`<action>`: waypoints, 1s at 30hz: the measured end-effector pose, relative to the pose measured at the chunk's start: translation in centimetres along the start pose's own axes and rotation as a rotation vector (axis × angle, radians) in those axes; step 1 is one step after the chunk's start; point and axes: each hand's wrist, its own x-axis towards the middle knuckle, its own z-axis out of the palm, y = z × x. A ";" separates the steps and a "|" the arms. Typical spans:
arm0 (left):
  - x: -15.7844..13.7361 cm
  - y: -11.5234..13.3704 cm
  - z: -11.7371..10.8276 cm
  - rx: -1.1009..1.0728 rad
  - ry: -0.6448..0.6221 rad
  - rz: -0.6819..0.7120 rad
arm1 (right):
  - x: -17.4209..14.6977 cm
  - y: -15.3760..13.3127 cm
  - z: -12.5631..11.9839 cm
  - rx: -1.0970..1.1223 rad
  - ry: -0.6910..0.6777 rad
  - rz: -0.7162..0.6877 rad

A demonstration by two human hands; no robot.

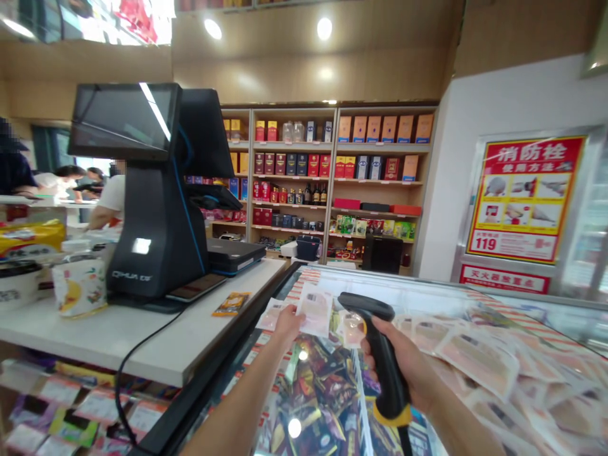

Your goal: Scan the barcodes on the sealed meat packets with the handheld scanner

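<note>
My right hand [401, 361] is wrapped round the handle of a black and yellow barcode scanner [380, 342], its head turned to the left. Pinched in my left hand [289, 323] is a flat, pale plastic packet [315, 310] with a small dark label near its top. The scanner's head is just to the right of that packet. Another pale packet [272, 315] lies behind my left fingers, and a small clear packet [350, 328] shows under the scanner. Both hands are above a glass-topped case [304, 354] with dark wrapped goods inside.
Many similar pale packets [479, 354] are heaped at the right. A black checkout terminal [152, 234] stands on the white counter [190, 335] at the left, its cable [123, 361] hanging over the edge. Shelves of boxes [294, 164] line the back; people are at the far left.
</note>
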 end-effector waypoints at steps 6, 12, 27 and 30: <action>0.3 -0.3 0.2 0.011 -0.008 0.014 | -0.1 0.5 0.4 -0.017 -0.047 -0.014; 1.1 -0.8 -0.1 0.100 0.052 0.059 | 0.0 0.2 0.3 -0.011 -0.021 -0.007; 1.0 -1.1 -2.4 0.526 0.403 0.164 | 0.6 -1.9 -3.6 0.002 0.187 -0.104; 0.6 -1.3 -2.1 0.592 0.302 0.170 | 0.6 -2.2 -4.5 -0.009 0.225 -0.118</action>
